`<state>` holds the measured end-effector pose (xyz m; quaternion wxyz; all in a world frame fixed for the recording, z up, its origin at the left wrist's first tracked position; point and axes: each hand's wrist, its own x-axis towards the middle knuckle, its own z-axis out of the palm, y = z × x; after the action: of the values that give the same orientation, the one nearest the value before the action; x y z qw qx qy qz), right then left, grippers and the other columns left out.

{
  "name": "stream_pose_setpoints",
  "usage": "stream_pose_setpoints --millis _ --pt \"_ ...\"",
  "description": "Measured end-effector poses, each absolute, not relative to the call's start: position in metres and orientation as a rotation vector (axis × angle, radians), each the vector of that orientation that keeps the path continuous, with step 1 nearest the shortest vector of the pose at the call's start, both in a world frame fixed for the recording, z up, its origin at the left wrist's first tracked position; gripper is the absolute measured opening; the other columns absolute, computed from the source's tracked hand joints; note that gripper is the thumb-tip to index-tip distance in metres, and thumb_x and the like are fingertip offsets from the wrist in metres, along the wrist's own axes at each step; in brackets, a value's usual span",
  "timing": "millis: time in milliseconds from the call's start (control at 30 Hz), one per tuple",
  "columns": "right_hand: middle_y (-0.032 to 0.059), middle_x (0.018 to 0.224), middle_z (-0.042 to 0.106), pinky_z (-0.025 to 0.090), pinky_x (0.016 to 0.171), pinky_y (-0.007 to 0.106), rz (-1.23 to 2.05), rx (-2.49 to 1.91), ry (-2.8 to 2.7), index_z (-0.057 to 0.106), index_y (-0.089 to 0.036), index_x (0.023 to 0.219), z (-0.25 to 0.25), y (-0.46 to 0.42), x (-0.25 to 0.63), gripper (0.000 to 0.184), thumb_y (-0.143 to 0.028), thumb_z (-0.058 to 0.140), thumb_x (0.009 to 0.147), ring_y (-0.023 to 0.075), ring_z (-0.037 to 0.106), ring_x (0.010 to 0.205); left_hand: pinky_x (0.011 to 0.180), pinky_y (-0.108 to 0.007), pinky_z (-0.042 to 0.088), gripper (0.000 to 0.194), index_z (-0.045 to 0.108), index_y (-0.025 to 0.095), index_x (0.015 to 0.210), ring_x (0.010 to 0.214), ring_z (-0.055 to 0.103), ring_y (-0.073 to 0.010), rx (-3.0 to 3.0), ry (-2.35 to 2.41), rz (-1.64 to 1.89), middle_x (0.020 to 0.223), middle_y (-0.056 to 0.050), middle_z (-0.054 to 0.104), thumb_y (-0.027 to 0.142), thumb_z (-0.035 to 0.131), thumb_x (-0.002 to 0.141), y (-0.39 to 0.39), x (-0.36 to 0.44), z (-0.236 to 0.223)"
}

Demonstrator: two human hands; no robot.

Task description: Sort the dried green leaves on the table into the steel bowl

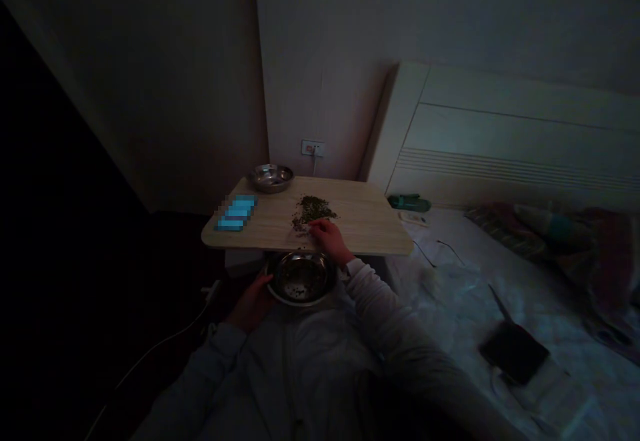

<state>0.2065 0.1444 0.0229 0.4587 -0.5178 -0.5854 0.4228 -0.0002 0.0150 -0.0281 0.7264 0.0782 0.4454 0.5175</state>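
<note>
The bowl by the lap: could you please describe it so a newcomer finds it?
Find the pale wooden table. Below its near edge, the left hand holds a metal bowl. Unlike the other bowl, at the table's far left corner, it has dark bits inside.

We are in a dim bedroom. A bed with a headboard and crumpled cloth tells us so.

Lighting dim; left side sunk in near-black. Blue screen pixelated, glowing. Tabletop palely lit. Weak glints caught on held bowl. Bed softly blurred, grain visible.
</note>
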Motion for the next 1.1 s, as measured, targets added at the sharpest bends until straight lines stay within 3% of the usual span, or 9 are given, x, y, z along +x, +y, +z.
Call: stream_pose_setpoints --millis 200,367,533,767,1100 --pt "-0.0036 0.075 0.071 0.053 0.083 0.030 1.029 -1.264 -1.419 0.077 -0.022 0.084 0.024 0.146 0.203 0.012 -0.020 0.071 0.075 0.0170 0.065 0.080 0.087 -0.036 0.070 0.032 0.078 0.014 0.123 0.096 0.087 -0.0278 0.138 1.068 1.158 0.096 -0.009 0.089 0.008 0.060 0.098 0.015 0.003 -0.021" --pt "-0.0025 0.077 0.072 0.053 0.085 0.031 1.075 -1.268 -1.410 0.076 -0.022 0.082 0.029 0.143 0.201 0.010 -0.017 0.070 0.076 0.0174 0.066 0.082 0.097 -0.040 0.069 0.038 0.078 0.011 0.131 0.106 0.086 -0.0308 0.117 1.058 1.157 0.102 -0.012 0.089 0.007 0.056 0.100 0.011 0.008 -0.009" --pt "-0.0021 0.076 0.073 0.054 0.085 0.031 1.104 -1.263 -1.369 0.076 -0.022 0.083 0.031 0.141 0.200 0.012 -0.015 0.068 0.077 0.0174 0.067 0.081 0.097 -0.043 0.069 0.048 0.074 0.009 0.143 0.106 0.086 -0.0326 0.164 1.033 1.136 0.112 -0.014 0.089 0.009 0.059 0.098 0.012 0.004 -0.013" --pt "-0.0016 0.079 0.075 0.057 0.090 0.033 1.063 -1.276 -1.351 0.078 -0.022 0.082 0.028 0.144 0.201 0.014 -0.014 0.070 0.074 0.0184 0.068 0.085 0.093 -0.040 0.070 0.043 0.075 0.010 0.139 0.101 0.087 -0.0304 0.149 1.073 1.153 0.105 -0.013 0.089 0.008 0.056 0.100 0.012 0.005 -0.011" --pt "-0.0007 0.078 0.075 0.056 0.085 0.033 1.081 -1.208 -1.435 0.080 -0.021 0.085 0.022 0.147 0.204 0.012 -0.022 0.072 0.075 0.0186 0.068 0.082 0.097 -0.039 0.068 0.035 0.077 0.015 0.129 0.108 0.085 -0.0296 0.157 1.033 1.151 0.101 -0.011 0.089 0.009 0.056 0.102 0.010 0.007 -0.008"
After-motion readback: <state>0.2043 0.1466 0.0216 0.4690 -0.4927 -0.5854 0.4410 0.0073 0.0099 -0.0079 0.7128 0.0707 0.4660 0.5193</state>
